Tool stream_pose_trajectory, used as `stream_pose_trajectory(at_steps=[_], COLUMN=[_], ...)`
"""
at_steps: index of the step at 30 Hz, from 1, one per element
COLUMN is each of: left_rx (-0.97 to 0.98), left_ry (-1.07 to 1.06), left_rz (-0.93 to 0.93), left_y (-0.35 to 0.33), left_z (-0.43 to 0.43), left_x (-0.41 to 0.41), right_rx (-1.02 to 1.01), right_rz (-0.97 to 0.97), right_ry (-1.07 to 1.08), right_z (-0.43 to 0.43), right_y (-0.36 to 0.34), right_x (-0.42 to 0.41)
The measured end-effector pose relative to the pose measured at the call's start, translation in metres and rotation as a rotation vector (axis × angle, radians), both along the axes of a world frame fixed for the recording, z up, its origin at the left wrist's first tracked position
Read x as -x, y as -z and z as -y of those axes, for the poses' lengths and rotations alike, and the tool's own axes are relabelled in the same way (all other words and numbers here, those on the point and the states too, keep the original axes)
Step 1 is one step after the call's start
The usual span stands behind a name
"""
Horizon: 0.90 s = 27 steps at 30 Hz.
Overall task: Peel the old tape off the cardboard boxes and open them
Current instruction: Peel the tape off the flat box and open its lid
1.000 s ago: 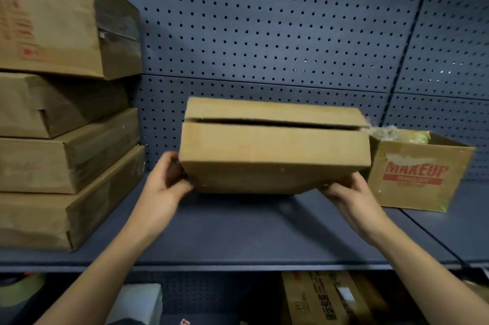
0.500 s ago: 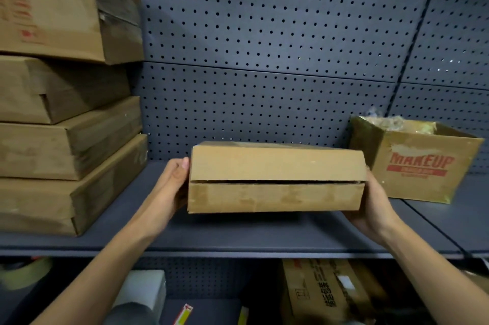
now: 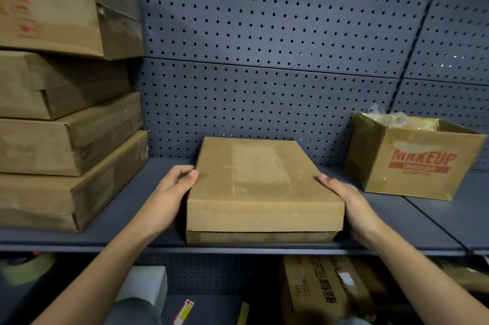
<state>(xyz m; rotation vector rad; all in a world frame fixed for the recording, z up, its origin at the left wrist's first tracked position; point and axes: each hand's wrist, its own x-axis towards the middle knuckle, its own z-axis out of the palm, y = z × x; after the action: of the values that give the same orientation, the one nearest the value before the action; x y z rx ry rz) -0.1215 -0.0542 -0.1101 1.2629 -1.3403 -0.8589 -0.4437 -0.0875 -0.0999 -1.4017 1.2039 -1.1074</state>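
Observation:
A flat brown cardboard box (image 3: 262, 203) lies on the grey shelf (image 3: 127, 221), its front edge near the shelf lip. A seam runs along its front face near the bottom, and a paler rectangular patch (image 3: 258, 166) marks its top. My left hand (image 3: 169, 192) grips the box's left side, thumb resting on the top edge. On the right side, my right hand (image 3: 349, 200) holds the box, thumb at the top edge; its fingers are hidden beside the box.
Several closed cardboard boxes (image 3: 66, 139) are stacked at the left. At the right stands an open box printed MAKEUP (image 3: 412, 163) with crumpled plastic inside. A pegboard wall (image 3: 264, 46) backs the shelf. Below sit a printed box (image 3: 325, 290), a white box (image 3: 145, 285) and a tape roll (image 3: 23, 269).
Both hands turned the box over and lowered it from the air. It now lies flat on the shelf, broad face up, with the seam low on the front.

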Motion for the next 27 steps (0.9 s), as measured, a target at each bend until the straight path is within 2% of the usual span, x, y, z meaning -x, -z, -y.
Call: stream_pose_trajectory(at_steps=[2,4,6,9,11,13,17,20,23,27], left_rx=[0.098,0.200,0.253,0.268,0.282,0.323,0.364,0.341,0.369,0.404], left_ry=[-0.083,-0.122,-0.038,0.078,0.078,0.052,0.040,0.066,0.091,0.030], left_rz=[0.106,0.155,0.310,0.742,0.951,1.039,1.038,1.028,0.869,0.526], left_y=[-0.005,-0.006,-0.008,-0.012,-0.013,-0.010,-0.006,-0.010,-0.009,-0.016], left_z=[-0.007,-0.016,-0.028,-0.045,-0.048,-0.046,-0.044,-0.047,-0.046,-0.043], left_x=[0.001,-0.001,-0.004,-0.002,0.005,0.009,0.010,0.007,0.003,0.013], right_rx=[0.159,0.407,0.628,0.886,0.998,1.050,1.113,1.053,0.934,0.932], right_rz=[-0.060,-0.144,-0.409,-0.954,-1.144,-1.221,-1.209,-1.175,-1.063,-0.857], right_ry=[0.058,0.081,-0.010,-0.098,-0.126,-0.129,-0.138,-0.197,-0.231,-0.179], right_z=[-0.001,-0.007,-0.018,-0.031,-0.036,-0.036,-0.037,-0.043,-0.045,-0.040], right_y=[-0.002,-0.008,-0.015,-0.018,-0.012,-0.005,-0.008,-0.016,-0.021,-0.024], right_x=[-0.002,-0.001,0.002,0.001,-0.004,-0.008,-0.007,-0.002,0.002,-0.004])
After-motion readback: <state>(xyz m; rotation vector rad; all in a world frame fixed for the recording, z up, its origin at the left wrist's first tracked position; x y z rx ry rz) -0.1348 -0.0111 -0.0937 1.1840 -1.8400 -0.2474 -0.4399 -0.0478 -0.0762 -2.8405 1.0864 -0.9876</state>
